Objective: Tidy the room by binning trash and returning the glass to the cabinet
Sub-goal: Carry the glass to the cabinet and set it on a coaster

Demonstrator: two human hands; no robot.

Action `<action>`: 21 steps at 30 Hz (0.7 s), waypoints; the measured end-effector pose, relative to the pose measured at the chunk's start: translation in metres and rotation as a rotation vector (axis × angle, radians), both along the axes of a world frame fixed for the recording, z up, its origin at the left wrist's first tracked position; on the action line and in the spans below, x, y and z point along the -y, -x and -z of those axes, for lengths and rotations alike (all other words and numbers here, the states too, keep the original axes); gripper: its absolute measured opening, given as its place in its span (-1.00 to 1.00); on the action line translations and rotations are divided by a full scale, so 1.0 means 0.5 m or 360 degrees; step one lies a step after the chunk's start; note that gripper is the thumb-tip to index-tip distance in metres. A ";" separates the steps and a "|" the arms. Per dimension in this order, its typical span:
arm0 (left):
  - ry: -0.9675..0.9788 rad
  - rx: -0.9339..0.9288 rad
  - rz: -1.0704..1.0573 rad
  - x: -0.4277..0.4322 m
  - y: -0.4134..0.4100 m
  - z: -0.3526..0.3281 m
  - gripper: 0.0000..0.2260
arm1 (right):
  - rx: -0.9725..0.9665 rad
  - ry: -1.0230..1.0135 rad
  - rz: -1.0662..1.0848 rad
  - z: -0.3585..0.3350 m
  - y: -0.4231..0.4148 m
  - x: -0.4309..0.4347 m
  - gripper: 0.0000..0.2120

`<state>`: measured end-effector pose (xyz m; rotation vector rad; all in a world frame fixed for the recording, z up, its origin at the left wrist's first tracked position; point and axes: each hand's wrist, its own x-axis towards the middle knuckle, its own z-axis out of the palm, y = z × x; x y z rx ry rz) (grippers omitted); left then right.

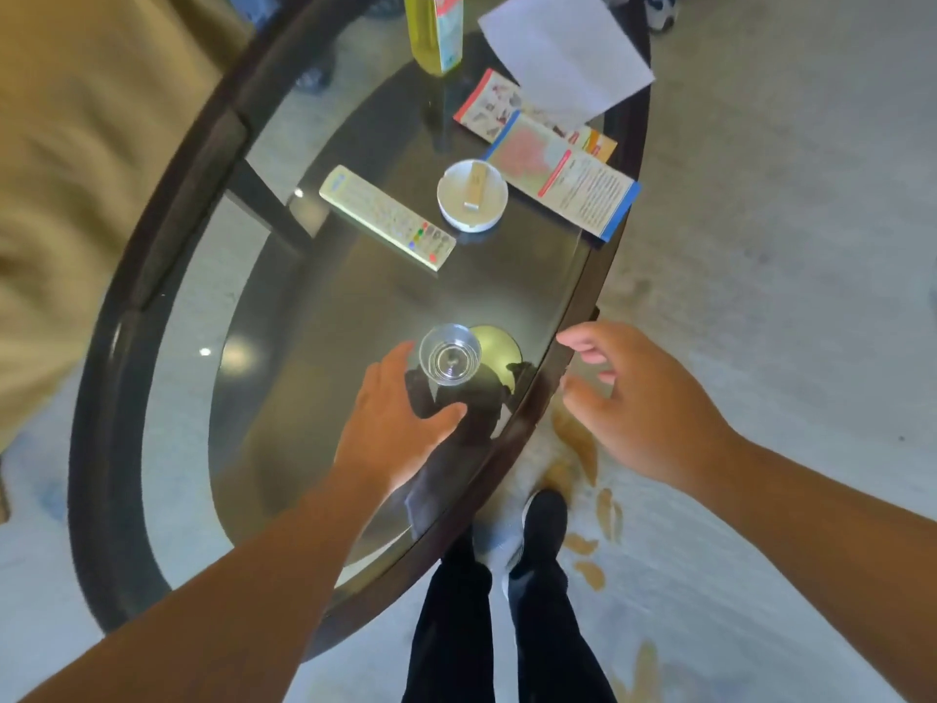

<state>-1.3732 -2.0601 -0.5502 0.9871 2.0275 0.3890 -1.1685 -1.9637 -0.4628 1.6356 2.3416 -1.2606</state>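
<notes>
Clear glass (pixel 449 354), upright and empty by the look of it, near the close edge of the round glass-topped surface (pixel 512 276), just beside a yellowish disc (pixel 499 347) that may be a coaster or only a reflection. Left hand (pixel 400 423) spread around the near side, fingers to the left of the glass and thumb curling below it; wide open, nothing gripped yet, contact impossible to judge from above. Right hand (pixel 644 398) off the edge over the floor, loosely open, holding nothing.

Risks, as judged from here:
- Knocked over rather than grasped: fingers arriving from one side only, a light glass, a slick top. A nudge before the thumb closes likely to slide or tip it.
- Slipping out once lifted: smooth wall, grip taken low and to one side.
- Hard landing on a glass top, with chipping or breakage of either one.
- Blurred view, so a head on the move; easy to misjudge depth through a transparent rim and a reflective top.

Farther out, well apart from the glass: white remote (pixel 388 217), white dish (pixel 472 195) with a small stick-like item across it, leaflets (pixel 560 175), a white sheet (pixel 563 53), a yellow-green carton (pixel 433 27). Some perhaps trash to bin; no bin or cabinet in view.
</notes>
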 end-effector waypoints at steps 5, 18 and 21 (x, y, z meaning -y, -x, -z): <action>-0.0115 0.0171 -0.0207 -0.009 -0.003 0.073 -0.17 | -0.0043 -0.0024 0.0102 0.051 0.001 -0.008 -0.61; -0.0391 0.0302 -0.0432 -0.052 -0.039 0.115 -0.43 | -0.0056 0.0004 0.0181 0.081 -0.002 -0.014 -0.63; -0.0395 0.0312 -0.0432 -0.053 -0.036 0.101 -0.49 | -0.0067 0.0000 0.0182 0.070 0.001 -0.014 -0.63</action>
